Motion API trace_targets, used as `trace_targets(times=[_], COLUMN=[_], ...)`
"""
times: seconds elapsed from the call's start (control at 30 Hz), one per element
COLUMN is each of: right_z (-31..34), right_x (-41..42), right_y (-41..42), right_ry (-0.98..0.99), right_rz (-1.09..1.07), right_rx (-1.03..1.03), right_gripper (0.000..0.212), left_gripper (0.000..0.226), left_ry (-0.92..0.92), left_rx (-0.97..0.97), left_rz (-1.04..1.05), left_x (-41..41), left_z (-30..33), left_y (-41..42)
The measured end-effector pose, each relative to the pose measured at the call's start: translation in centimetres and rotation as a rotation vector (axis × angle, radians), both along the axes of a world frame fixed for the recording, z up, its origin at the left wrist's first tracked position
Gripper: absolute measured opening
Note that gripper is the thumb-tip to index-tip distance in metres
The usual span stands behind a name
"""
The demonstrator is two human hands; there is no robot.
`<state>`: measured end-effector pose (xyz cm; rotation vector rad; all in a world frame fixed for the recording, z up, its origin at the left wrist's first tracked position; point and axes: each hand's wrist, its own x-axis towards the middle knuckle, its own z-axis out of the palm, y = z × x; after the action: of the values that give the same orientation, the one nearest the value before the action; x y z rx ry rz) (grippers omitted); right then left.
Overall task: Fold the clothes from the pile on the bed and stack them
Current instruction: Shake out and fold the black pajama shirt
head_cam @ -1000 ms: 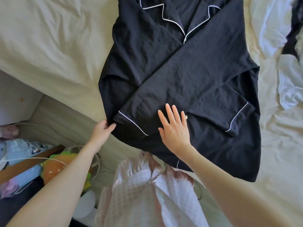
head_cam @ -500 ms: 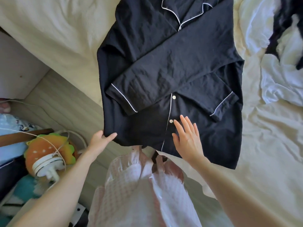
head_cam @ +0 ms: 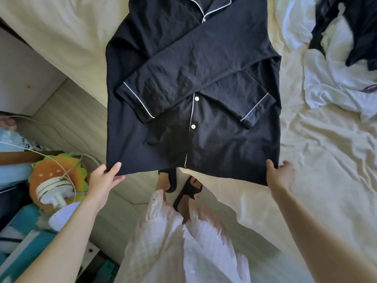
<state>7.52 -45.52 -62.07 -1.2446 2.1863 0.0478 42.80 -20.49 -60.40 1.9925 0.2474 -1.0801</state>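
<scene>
Cream sheets covered the bed, and beyond both grips the black pyjama shirt lay flat on it, sleeves folded across the chest, hem overhanging the mattress edge. Up and to the right of the right grip, well apart from it, sat the pile of white and dark clothes. The left hand had its grip closed on the shirt's near-left hem corner, thumb on top, while the right hand had its grip pinched on the near-right corner; between the two grips, lower down, showed two feet in black sandals.
</scene>
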Motion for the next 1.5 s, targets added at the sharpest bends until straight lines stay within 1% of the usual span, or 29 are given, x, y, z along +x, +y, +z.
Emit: trace_targets(times=[0.07,0.13,0.17,0.27,0.33,0.4,0.47,0.53,0.6,0.7,0.73,0.8,0.87,0.93,1.0,1.03,1.1,1.17,1.3,1.37,1.43,1.5], right_z=[-0.7,-1.2,-1.3,-1.2,-1.0,-0.5,0.3,1.3,2.8,5.4,6.3,8.3,9.9,11.4,12.4,12.8,13.5,14.0,14.6,14.7,14.4,14.0], right_x=[-0.6,-1.3,-1.6,-2.6,-2.9,-3.2,-3.3,-3.2,-2.7,-1.5,-1.0,-0.2,0.7,1.6,2.4,2.9,3.9,5.2,8.0,9.5,11.2,12.7], right_y=[-0.4,-0.5,-0.3,0.6,1.5,2.4,2.9,2.9,2.4,0.5,-0.2,-2.0,-3.8,-5.7,-7.5,-8.5,-10.4,-12.4,-16.4,-18.7,-21.4,-24.1], right_ry=[-0.142,-0.291,-0.345,-0.486,-0.545,-0.623,-0.704,-0.794,-0.869,-0.925,-0.938,-0.949,-0.975,-1.018,-1.055,-1.080,-1.117,-1.108,-1.109,-1.119,-1.121,-1.140], right_rz=[-0.162,-0.250,-0.292,-0.461,-0.535,-0.612,-0.697,-0.755,-0.766,-0.771,-0.784,-0.809,-0.802,-0.768,-0.747,-0.733,-0.705,-0.694,-0.735,-0.741,-0.739,-0.744], right_rx=[0.045,0.128,0.171,0.260,0.306,0.337,0.309,0.261,0.214,0.132,0.100,0.036,-0.006,-0.045,-0.072,-0.076,-0.076,-0.077,-0.121,-0.130,-0.119,-0.095], right_gripper=[0.042,0.028,0.024,0.024,0.028,0.027,0.025,0.022,0.021,0.020,0.019,0.013,0.006,0.010,0.006,0.010,0.016,0.016,0.005,0.005,0.005,0.008], left_gripper=[0.017,0.015,0.013,0.018,0.027,0.036,0.030,0.020,0.021,0.034,0.033,0.023,0.021,0.027,0.034,0.035,0.036,0.035,0.035,0.034,0.027,0.015], left_ry=[-0.026,-0.027,-0.011,0.070,0.079,0.094,0.119,0.086,0.052,-0.005,-0.023,-0.052,-0.080,-0.089,-0.087,-0.074,-0.023,-0.003,0.008,0.006,0.012,0.019], left_rx=[-0.007,-0.015,-0.021,-0.054,-0.064,-0.076,-0.088,-0.105,-0.157,-0.186,-0.193,-0.211,-0.229,-0.275,-0.319,-0.346,-0.394,-0.414,-0.441,-0.441,-0.441,-0.432], left_rz=[0.055,0.105,0.131,0.219,0.262,0.312,0.358,0.368,0.387,0.375,0.382,0.418,0.453,0.489,0.519,0.526,0.548,0.559,0.523,0.511,0.499,0.495], left_x=[-0.5,-0.9,-1.1,-1.7,-2.1,-2.2,-2.0,-1.6,-1.2,-0.3,0.1,0.9,1.7,2.6,3.6,4.2,5.5,7.0,10.5,12.3,14.4,16.3], left_z=[0.6,1.0,1.2,1.7,2.4,3.3,4.4,5.8,7.7,10.9,11.9,13.5,14.9,16.2,17.1,17.4,17.7,17.7,17.2,16.8,16.2,15.4], left_y=[0.0,0.1,0.2,0.2,-0.3,-0.9,-1.4,-2.2,-3.3,-5.6,-6.4,-7.8,-9.4,-11.0,-12.6,-13.4,-15.0,-16.5,-20.4,-22.6,-25.0,-27.5])
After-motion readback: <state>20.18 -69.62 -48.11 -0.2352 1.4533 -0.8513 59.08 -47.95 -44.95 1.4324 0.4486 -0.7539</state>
